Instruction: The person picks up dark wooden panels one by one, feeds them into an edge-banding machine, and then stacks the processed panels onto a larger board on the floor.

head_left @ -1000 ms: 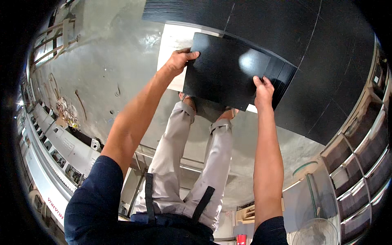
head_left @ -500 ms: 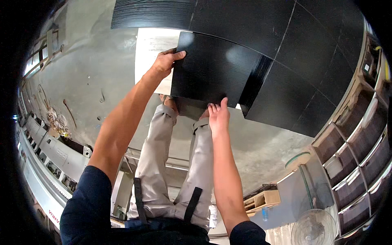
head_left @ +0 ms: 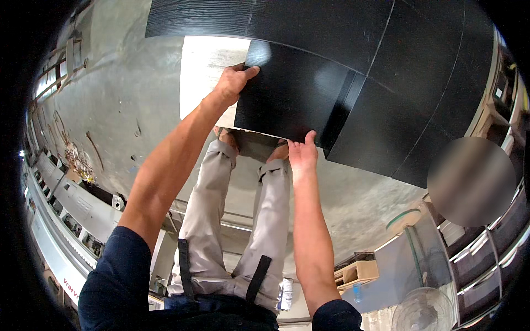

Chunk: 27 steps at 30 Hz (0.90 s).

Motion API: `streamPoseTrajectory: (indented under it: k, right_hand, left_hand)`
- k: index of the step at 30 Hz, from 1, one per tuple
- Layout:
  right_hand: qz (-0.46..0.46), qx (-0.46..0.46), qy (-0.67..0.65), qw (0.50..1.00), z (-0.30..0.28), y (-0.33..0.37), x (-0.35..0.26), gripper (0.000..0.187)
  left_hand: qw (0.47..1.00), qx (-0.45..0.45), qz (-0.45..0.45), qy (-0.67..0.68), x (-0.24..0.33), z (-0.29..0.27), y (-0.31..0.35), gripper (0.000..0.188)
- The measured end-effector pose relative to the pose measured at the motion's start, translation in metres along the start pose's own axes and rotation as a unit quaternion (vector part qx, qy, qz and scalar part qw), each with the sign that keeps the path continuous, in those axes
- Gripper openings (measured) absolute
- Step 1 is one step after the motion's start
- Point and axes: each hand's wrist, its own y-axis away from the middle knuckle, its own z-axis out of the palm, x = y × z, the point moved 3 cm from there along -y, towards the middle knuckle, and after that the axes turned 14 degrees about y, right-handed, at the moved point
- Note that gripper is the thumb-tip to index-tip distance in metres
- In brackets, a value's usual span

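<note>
A black wood-grain panel [head_left: 295,91] lies between my hands, over a white sheet or board [head_left: 204,71] whose pale surface shows at its left. My left hand [head_left: 234,83] grips the panel's left edge, thumb on top and fingers curled beneath. At the near edge, my right hand [head_left: 302,153] holds the panel, with the thumb by its top face and fingertips at the edge. Other black panels [head_left: 408,94] spread out beyond and to the right, with narrow seams between them. A darker strip [head_left: 342,105] runs along the held panel's right side.
Grey concrete floor [head_left: 127,71] surrounds the panels. Compartment shelving [head_left: 486,259] curves along the right, partly hidden by a blurred round patch. A fan [head_left: 422,311] and a wooden box [head_left: 358,273] stand at lower right. Machinery with a long rail [head_left: 66,237] lines the left.
Both hands and the held panel have shifted slightly right. The white corner that showed by the panel's near right end is now covered.
</note>
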Motion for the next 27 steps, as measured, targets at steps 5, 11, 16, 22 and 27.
streamPoseTrajectory:
  k: [5, 11, 16, 22, 27]
  right_hand:
    - [-0.005, -0.023, 0.033, 0.999, -0.007, 0.015, 0.002, 0.065]
    - [-0.02, 0.055, 0.394, 0.917, -0.115, 0.097, 0.016, 0.061]
    - [0.022, 0.011, 0.589, 0.808, -0.146, 0.175, -0.007, 0.038]
    - [-0.001, -0.127, 0.675, 0.727, -0.104, 0.185, -0.059, 0.05]
    - [-0.067, -0.152, 0.75, 0.64, -0.031, 0.103, -0.134, 0.032]
  left_hand:
    - [0.96, 0.072, 0.057, -0.263, 0.014, 0.012, 0.009, 0.071]
    - [0.947, 0.121, 0.134, -0.264, -0.042, 0.007, 0.107, 0.071]
    - [0.988, 0.099, 0.031, -0.115, -0.088, -0.079, 0.26, 0.065]
    - [0.897, 0.392, -0.054, 0.196, -0.169, -0.238, 0.41, 0.03]
    - [0.854, 0.427, 0.065, 0.291, -0.223, -0.265, 0.492, 0.029]
